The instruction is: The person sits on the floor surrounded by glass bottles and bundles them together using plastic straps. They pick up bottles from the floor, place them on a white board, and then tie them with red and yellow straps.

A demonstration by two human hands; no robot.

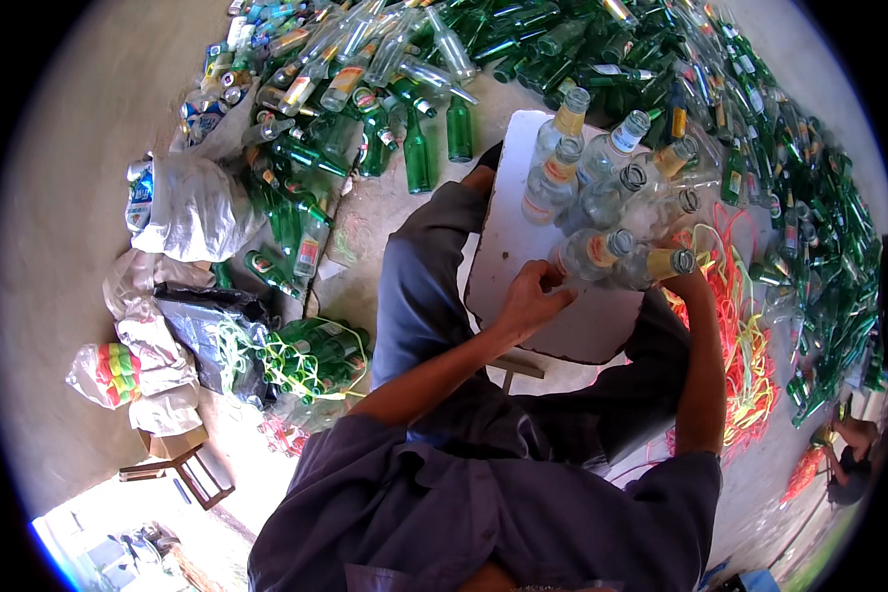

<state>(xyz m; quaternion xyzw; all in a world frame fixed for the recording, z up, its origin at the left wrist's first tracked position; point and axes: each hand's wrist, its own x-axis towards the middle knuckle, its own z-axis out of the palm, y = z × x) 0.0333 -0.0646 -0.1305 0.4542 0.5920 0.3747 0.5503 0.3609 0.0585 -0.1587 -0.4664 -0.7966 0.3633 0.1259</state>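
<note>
Several clear glass bottles stand grouped on a white board (514, 222) with chipped edges in front of me. My left hand (536, 300) is at the near side of the group, its curled fingers touching the lower part of a bottle with an orange label (588, 254); whether it grips is unclear. At the right near corner, my right hand (687, 285) curls round a clear bottle with a yellowish neck label (650, 266), which hides part of its fingers. More clear bottles, such as one with a white neck label (613, 150), stand farther back.
Green bottles (562, 37) lie heaped beyond the board and along the right. Tangled red and yellow plastic twine (747, 377) lies at my right. To the left are a white sack (200, 207), a black plastic bag (207, 311) and bound green bottles (318, 355). A person (851, 459) sits far right.
</note>
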